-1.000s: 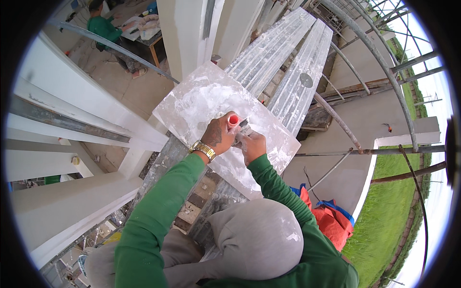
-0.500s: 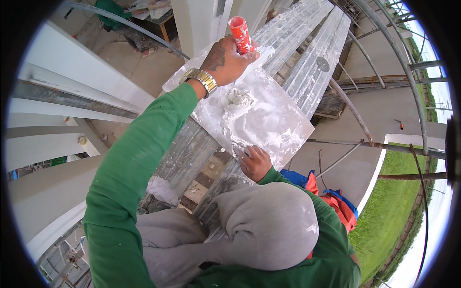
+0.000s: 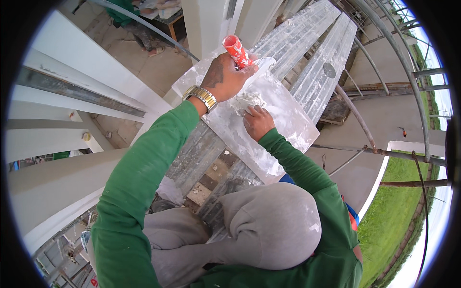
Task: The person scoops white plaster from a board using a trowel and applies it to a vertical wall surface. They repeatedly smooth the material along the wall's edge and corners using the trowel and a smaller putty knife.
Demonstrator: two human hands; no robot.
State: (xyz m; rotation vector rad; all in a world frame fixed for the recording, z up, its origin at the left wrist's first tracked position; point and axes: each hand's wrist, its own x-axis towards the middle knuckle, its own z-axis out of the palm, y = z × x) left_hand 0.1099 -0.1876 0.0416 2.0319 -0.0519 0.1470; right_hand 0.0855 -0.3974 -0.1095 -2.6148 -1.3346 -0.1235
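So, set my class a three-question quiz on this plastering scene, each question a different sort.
1. True or false: the left hand holds a red-handled tool.
2. What does the right hand rest on? A) the white mortar board B) a bucket C) a ladder
3. Fill in: the left wrist wears a metal ____.

Key: 1 true; 2 A; 3 watch.

White pillar blocks ahead; board right side open.
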